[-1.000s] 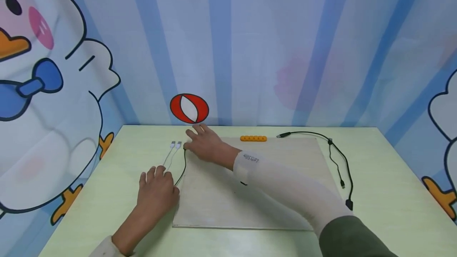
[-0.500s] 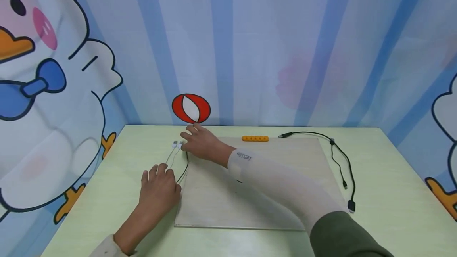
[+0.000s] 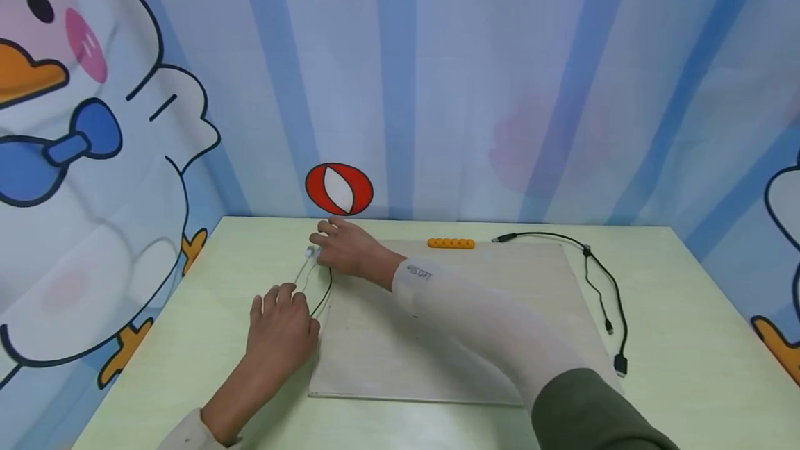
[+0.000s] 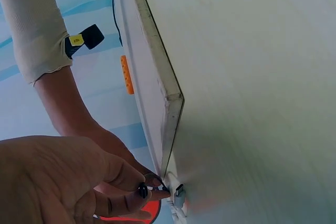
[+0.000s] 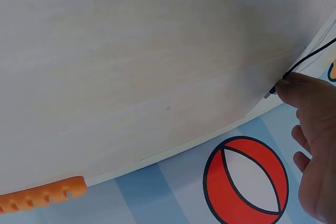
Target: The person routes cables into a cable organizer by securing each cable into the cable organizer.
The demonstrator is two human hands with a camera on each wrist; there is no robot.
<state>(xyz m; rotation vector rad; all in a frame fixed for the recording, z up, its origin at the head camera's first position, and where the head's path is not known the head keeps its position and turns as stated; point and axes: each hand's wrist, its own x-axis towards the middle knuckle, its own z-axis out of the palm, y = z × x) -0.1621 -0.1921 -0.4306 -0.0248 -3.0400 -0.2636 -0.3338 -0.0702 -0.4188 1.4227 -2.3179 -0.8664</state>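
A thin black cable (image 3: 327, 290) runs between the two hands along the left edge of the pale board (image 3: 375, 367). My left hand (image 3: 281, 332) pinches the cable's near end between thumb and finger, where a small black connector (image 4: 143, 190) shows. At the far end, my right hand (image 3: 348, 248) pinches a black plug with a metal tip (image 5: 272, 91) at the board's far left corner. White USB cables (image 3: 309, 252) lie just left of it, one plug partly covered by the right fingers in the head view.
An orange cable holder (image 3: 451, 244) lies along the board's far edge. To its right, a thicker black cable (image 3: 606, 271) with a thin branch curves round the board's right side. A printed backdrop (image 3: 437, 89) rises behind the table (image 3: 687, 339).
My right hand has shifted a little left with the black plug, now overlapping one white USB plug. My left hand stays nearly in place. The head view has turned slightly left.
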